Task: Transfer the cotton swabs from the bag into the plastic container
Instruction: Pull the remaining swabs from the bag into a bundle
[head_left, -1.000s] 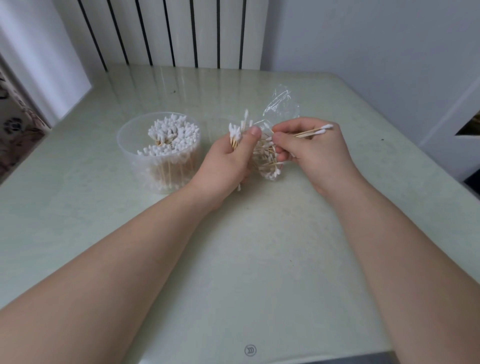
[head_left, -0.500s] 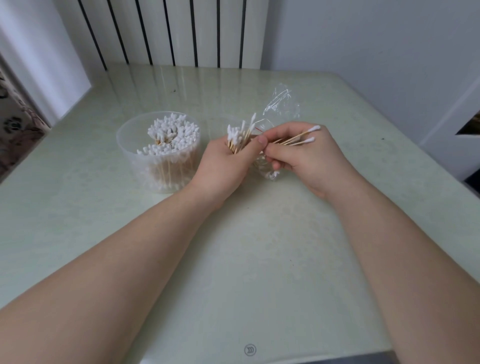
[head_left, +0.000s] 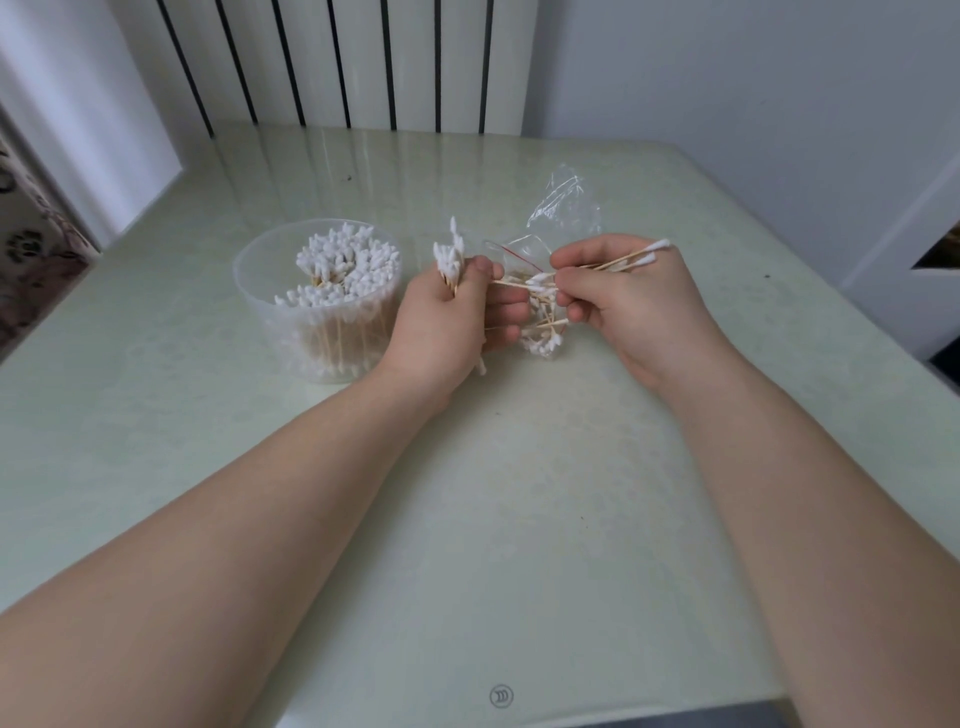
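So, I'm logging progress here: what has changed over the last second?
The right hand closed against the left hand, then drew back rightward, keeping its grip on a few swabs. The left hand's bunch, the bag and the container stayed put.

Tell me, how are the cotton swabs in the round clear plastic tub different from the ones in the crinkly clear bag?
The white-tipped wooden swabs in the round clear plastic tub stand upright, packed close together; the loose swabs in the crinkly clear plastic bag lie jumbled, pointing every way. The tub's swabs are many; the bag's swabs are only a few. Both kinds have white tips and pale wooden sticks.
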